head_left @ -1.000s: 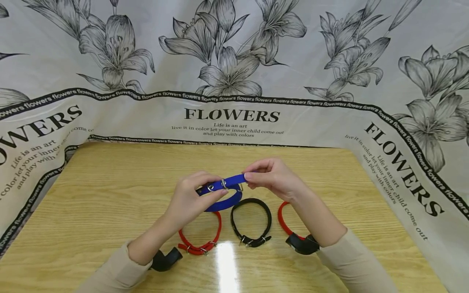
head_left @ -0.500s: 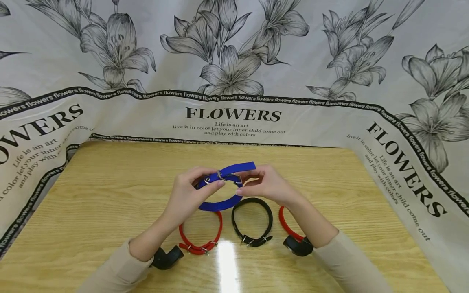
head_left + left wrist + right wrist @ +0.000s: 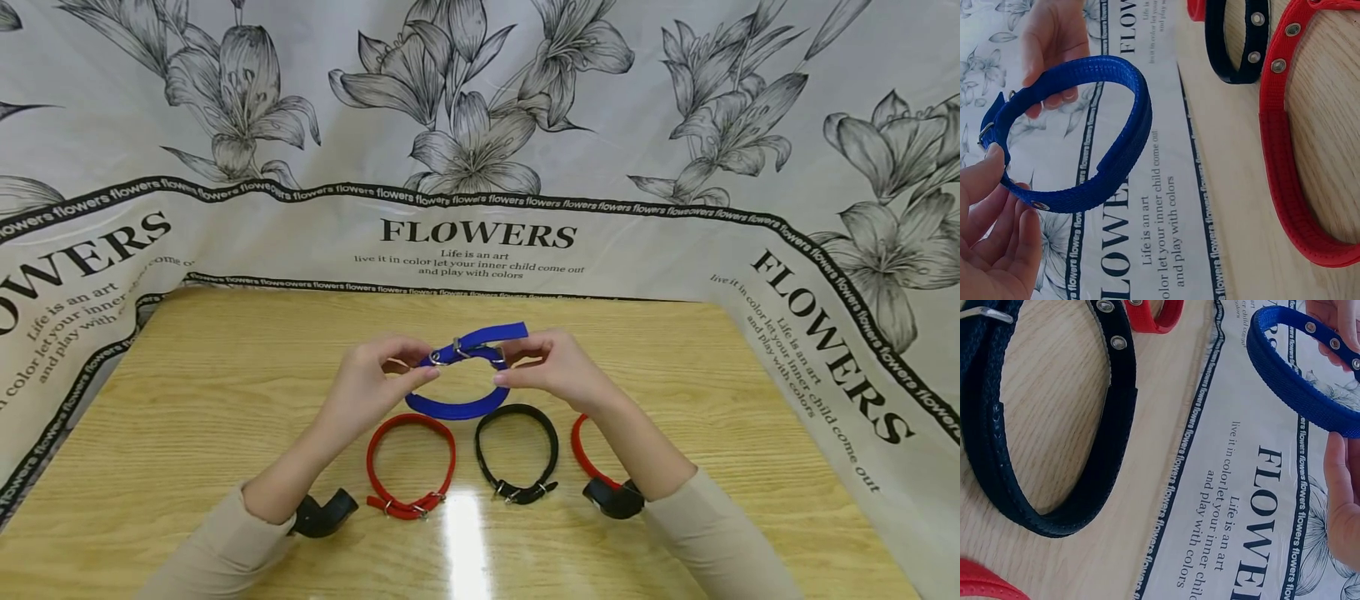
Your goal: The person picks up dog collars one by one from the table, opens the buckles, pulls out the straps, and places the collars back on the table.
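A blue buckled collar (image 3: 457,410) is held up over the table between both hands, closed into a loop with its loose strap end sticking out to the right. My left hand (image 3: 367,379) pinches the left side, thumb near the buckle, as the left wrist view of the collar (image 3: 1138,125) shows. On the other side my right hand (image 3: 558,371) pinches the band between thumb and fingers, below the free strap end. Metal eyelets line part of the blue collar (image 3: 1266,369) in the right wrist view.
On the wooden table (image 3: 225,400) lie a red collar (image 3: 412,509), a black collar (image 3: 556,446) and another red collar (image 3: 576,442), the last partly hidden by the right forearm. Black wrist devices (image 3: 326,512) hang under both wrists. A flower-printed cloth (image 3: 480,267) stands behind.
The right hand has let go of the strap's free end and now pinches the loop's right side. The left hand has slid left along the band, and the collar has shifted slightly right.
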Motion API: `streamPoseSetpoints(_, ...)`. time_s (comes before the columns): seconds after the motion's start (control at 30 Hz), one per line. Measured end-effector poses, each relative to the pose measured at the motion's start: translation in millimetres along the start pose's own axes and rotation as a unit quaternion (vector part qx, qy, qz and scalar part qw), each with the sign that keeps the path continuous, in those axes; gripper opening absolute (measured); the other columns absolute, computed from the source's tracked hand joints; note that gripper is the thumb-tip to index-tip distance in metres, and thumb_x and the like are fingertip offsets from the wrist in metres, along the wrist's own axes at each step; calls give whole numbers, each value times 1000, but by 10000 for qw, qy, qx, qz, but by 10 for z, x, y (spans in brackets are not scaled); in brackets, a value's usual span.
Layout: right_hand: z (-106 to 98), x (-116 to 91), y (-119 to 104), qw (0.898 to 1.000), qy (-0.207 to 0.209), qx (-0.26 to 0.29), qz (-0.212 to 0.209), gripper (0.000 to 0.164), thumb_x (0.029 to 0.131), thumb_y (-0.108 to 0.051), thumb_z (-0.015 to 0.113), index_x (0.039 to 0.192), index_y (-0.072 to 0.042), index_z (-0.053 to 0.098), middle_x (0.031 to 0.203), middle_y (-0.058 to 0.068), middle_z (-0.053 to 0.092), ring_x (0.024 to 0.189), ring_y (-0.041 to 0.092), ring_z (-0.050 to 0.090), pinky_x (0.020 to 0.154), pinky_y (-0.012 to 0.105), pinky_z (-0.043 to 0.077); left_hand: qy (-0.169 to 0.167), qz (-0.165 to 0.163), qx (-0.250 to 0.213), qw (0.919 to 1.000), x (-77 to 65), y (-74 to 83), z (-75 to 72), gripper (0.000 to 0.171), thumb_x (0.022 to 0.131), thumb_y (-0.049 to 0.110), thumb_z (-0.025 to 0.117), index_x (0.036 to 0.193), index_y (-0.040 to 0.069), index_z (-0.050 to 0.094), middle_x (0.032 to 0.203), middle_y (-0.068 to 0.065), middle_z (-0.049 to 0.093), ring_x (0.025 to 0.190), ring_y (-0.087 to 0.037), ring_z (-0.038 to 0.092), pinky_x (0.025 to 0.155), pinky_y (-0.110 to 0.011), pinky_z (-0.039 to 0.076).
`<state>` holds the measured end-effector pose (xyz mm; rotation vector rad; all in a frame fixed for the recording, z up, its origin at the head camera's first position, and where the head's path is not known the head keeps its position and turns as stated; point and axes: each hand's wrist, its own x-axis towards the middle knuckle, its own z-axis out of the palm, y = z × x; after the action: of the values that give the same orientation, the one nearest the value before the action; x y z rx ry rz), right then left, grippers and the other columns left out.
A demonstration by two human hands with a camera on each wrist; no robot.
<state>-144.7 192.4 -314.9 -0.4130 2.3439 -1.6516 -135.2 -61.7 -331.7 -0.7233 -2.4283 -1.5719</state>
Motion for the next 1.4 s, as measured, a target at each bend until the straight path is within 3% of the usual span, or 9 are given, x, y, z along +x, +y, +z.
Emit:
streamPoseSetpoints(0.3, -70, -5, 16, 9996, 278, 77, 45, 35, 76, -5, 74, 107, 10, 64, 94, 8, 64, 89, 22, 58, 73, 29, 52, -72, -409, -477, 9980, -20, -52, -42, 18, 81, 7, 72, 98, 2, 68, 87, -5, 65, 81, -16, 61, 68, -24, 54)
streamPoseSetpoints(0.8, -113, -25, 17, 9982, 198, 532, -204, 34, 76, 1, 72, 105, 13, 63, 91, 7, 67, 86, 18, 61, 73, 30, 54, -150, -415, -822, 9956, -26, -98, -19, 21, 82, 8, 72, 101, 2, 66, 89, -8, 64, 80, -17, 63, 67, -25, 55)
streamPoseSetpoints(1.13, -46, 0, 31, 9992, 68, 274, -281, 31, 77, -3, 73, 104, 9, 65, 94, 15, 65, 83, 21, 61, 69, 29, 54, -38, 104, -283, 9995, 42, 27, 48, 19, 82, 9, 72, 99, 2, 68, 90, -4, 66, 83, -14, 61, 73, -28, 54)
streamPoseSetpoints(1.4, -10, -11, -39, 9992, -44, -5, -400, 39, 79, -8, 74, 114, 3, 62, 99, 13, 63, 91, 23, 62, 76, 33, 54, 113, 186, -27, 9998, 37, 56, 59, 15, 82, 6, 71, 96, 1, 69, 88, -4, 66, 80, -13, 60, 71, -26, 53)
